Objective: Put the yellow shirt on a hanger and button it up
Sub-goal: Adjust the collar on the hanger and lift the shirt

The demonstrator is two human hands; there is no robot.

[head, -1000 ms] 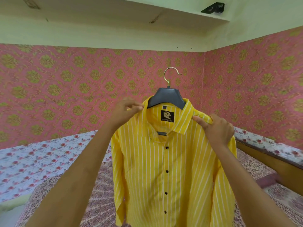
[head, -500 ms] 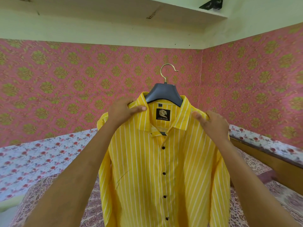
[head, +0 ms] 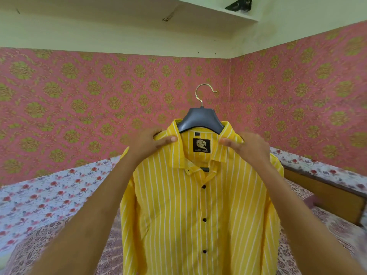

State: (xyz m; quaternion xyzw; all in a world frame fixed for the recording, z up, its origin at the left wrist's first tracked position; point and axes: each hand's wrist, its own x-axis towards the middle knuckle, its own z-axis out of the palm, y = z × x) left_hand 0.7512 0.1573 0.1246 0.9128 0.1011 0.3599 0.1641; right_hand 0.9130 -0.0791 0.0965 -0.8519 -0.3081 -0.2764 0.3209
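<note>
A yellow shirt (head: 198, 211) with white stripes hangs on a dark grey hanger (head: 200, 121) with a gold hook, held up in front of me. Black buttons run down the closed front; the collar button at the top is undone, and a black label shows inside the neck. My left hand (head: 151, 141) pinches the shirt's left collar and shoulder. On the other side, my right hand (head: 248, 145) grips the right collar and shoulder. Both sleeves hang down behind my forearms.
A bed with a patterned cover (head: 39, 249) and a floral sheet (head: 43, 197) lies below. A wooden bed frame edge (head: 327, 197) runs at the right. Pink patterned walls (head: 79, 100) meet in a corner behind the shirt, under a high shelf (head: 198, 8).
Both hands slid inward along the shoulders to the collar. The shirt now sits squarer on the hanger, its left shoulder spread out.
</note>
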